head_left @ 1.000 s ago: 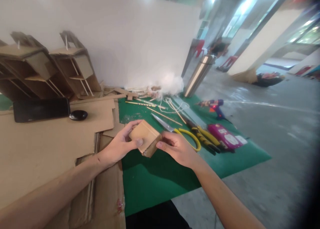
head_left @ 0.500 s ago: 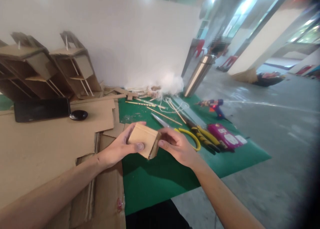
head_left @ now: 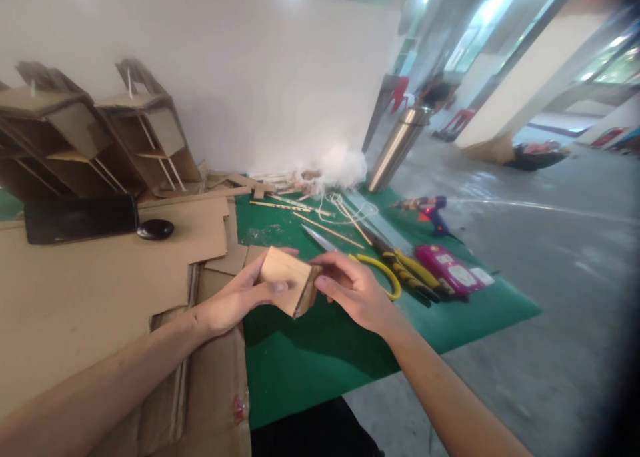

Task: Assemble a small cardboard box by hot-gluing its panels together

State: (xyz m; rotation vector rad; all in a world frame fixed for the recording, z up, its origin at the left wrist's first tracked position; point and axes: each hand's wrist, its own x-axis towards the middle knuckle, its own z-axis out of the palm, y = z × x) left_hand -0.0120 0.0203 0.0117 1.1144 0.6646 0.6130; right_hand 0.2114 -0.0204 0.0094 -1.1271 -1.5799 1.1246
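A small cardboard box (head_left: 286, 278) is held tilted above the green table mat. My left hand (head_left: 245, 294) grips its left side, thumb on the broad front face and fingers behind. On the box's right edge, my right hand (head_left: 353, 290) pinches the narrow brown side between thumb and fingers. Just beyond my right hand lie scissors (head_left: 383, 270) with yellow handles and pliers (head_left: 407, 274) with black and yellow grips. The far faces of the box are hidden.
Cardboard sheets (head_left: 100, 290) cover the left, bearing a phone-like black slab (head_left: 80, 218) and a mouse (head_left: 155, 228). Cardboard shelf models (head_left: 145, 130) stand behind. A glue gun (head_left: 430, 210), purple power strip (head_left: 453, 269), steel flask (head_left: 400, 149) and thin wooden sticks (head_left: 327, 230) lie or stand across the mat.
The box has turned slightly in my hands, its front face now narrower and angled more to the left. Both hands keep their hold in nearly the same place.
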